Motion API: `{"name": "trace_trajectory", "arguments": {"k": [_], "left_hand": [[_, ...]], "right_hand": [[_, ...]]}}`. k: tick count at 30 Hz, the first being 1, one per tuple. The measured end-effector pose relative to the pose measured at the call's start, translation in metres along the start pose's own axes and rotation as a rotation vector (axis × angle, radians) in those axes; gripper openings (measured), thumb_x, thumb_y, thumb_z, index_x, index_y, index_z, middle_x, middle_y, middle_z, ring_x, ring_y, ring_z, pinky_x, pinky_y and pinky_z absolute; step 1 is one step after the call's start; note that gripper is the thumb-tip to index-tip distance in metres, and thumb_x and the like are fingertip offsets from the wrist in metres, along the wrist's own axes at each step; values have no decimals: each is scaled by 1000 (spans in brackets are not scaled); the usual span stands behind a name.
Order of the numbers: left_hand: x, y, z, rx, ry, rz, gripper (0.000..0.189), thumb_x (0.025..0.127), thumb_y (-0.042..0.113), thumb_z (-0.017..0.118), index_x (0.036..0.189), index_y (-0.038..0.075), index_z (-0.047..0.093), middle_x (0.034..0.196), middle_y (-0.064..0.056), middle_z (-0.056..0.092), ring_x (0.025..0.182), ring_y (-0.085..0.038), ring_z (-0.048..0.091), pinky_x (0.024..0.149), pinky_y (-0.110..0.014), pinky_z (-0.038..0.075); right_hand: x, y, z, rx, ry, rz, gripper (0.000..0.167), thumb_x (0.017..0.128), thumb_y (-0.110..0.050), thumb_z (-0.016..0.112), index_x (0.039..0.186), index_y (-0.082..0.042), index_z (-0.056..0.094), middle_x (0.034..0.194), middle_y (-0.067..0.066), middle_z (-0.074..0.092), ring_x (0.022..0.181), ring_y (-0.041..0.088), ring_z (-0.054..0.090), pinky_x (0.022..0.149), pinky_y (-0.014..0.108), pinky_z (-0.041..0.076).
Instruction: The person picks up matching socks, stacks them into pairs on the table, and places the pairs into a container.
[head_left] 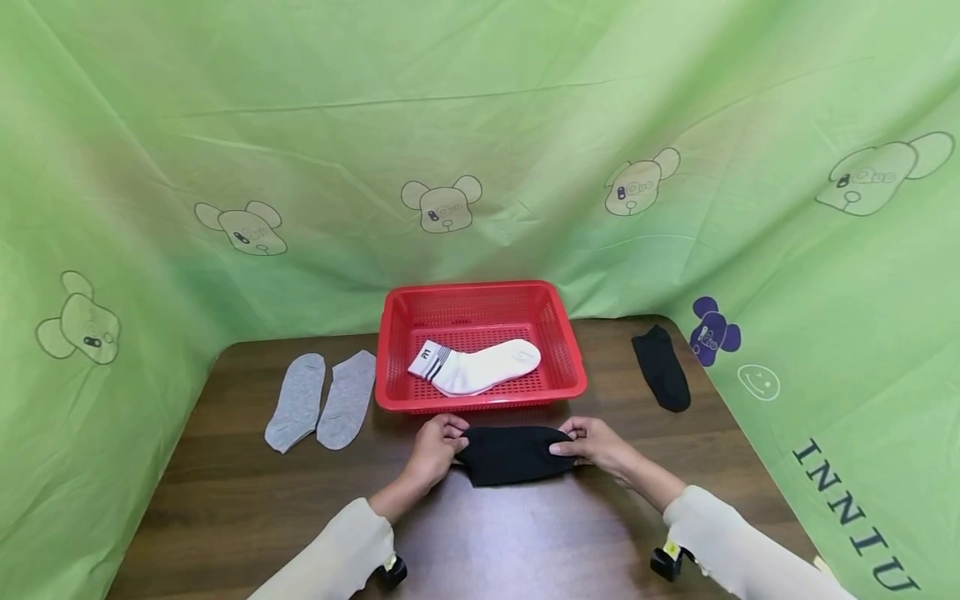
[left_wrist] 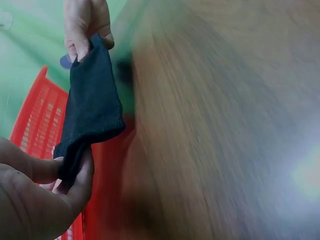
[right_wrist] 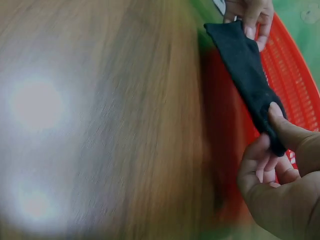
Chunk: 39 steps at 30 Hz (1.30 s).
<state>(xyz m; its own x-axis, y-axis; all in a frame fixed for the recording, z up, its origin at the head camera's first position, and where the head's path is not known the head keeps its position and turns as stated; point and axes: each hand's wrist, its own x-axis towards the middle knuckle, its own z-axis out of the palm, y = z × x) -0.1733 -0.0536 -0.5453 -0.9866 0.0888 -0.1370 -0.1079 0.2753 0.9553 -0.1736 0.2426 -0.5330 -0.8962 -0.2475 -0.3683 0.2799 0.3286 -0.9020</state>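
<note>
Stretched sideways between both hands is a black sock [head_left: 513, 456], held above the table in front of the red basket. My left hand [head_left: 435, 452] pinches its left end between thumb and fingers. At the other end my right hand [head_left: 600, 446] grips the cloth, its thumb lying on top. The left wrist view shows the black sock [left_wrist: 95, 95] hanging in a band from one hand to the other. In the right wrist view, the right thumb presses on the near end of the sock [right_wrist: 245, 70].
A red basket [head_left: 480, 404] holds white socks [head_left: 487, 367] with dark stripes. Two grey socks, one at the far left [head_left: 297, 402] and one beside it [head_left: 347, 400], lie left of the basket. Another black sock [head_left: 662, 368] lies at right. Green cloth [head_left: 480, 125] surrounds the wooden table [head_left: 225, 500].
</note>
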Motion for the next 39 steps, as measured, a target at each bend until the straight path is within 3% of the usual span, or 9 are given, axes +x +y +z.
{"name": "trace_trajectory", "arguments": {"k": [5,9,15,20,28,34,39], "left_hand": [[-3,-6,-17,104,55,18,16,86,-13,67,99,-5,67,80,-10,64,69,-12,57,61,-19,46],[-6,-9,-24,234,72,61,16,84,-12,72,95,-1,67,78,-10,66,69,-13,58,62,-21,48],[-10,-14,-23,357,75,139,18,80,-10,77,89,2,67,75,-7,65,67,-10,56,60,-22,47],[-11,-18,-21,421,92,221,18,78,-11,79,84,3,67,73,-5,64,68,-10,56,61,-21,48],[-14,-23,-19,565,102,344,20,77,-13,77,83,3,67,75,-6,57,71,-13,53,64,-24,46],[-18,-25,-18,656,119,387,21,76,-11,79,85,4,67,77,-3,54,71,-16,55,64,-29,47],[-18,-25,-19,688,108,392,21,78,-4,82,91,4,67,82,-4,57,77,-18,55,69,-32,49]], "right_hand": [[3,-6,14,77,-30,-10,35,88,-6,76,113,11,59,86,-1,55,75,8,57,69,25,58],[5,-8,24,57,-25,-22,32,87,-2,76,111,12,59,86,0,55,74,8,57,68,25,58],[6,-4,35,-63,42,-97,27,79,5,80,97,13,61,77,1,58,65,8,56,59,25,57],[7,1,40,-197,132,-157,28,74,6,83,90,7,60,74,0,54,61,6,51,54,19,48],[9,6,45,-541,267,-222,32,70,-7,92,82,-9,62,74,-1,57,66,5,50,63,21,43],[5,9,46,-597,291,-300,33,71,-8,92,85,-8,62,79,1,56,73,10,53,67,23,47],[3,10,45,-649,309,-432,32,74,-10,90,92,-6,63,88,3,56,80,17,57,73,26,51]]}}
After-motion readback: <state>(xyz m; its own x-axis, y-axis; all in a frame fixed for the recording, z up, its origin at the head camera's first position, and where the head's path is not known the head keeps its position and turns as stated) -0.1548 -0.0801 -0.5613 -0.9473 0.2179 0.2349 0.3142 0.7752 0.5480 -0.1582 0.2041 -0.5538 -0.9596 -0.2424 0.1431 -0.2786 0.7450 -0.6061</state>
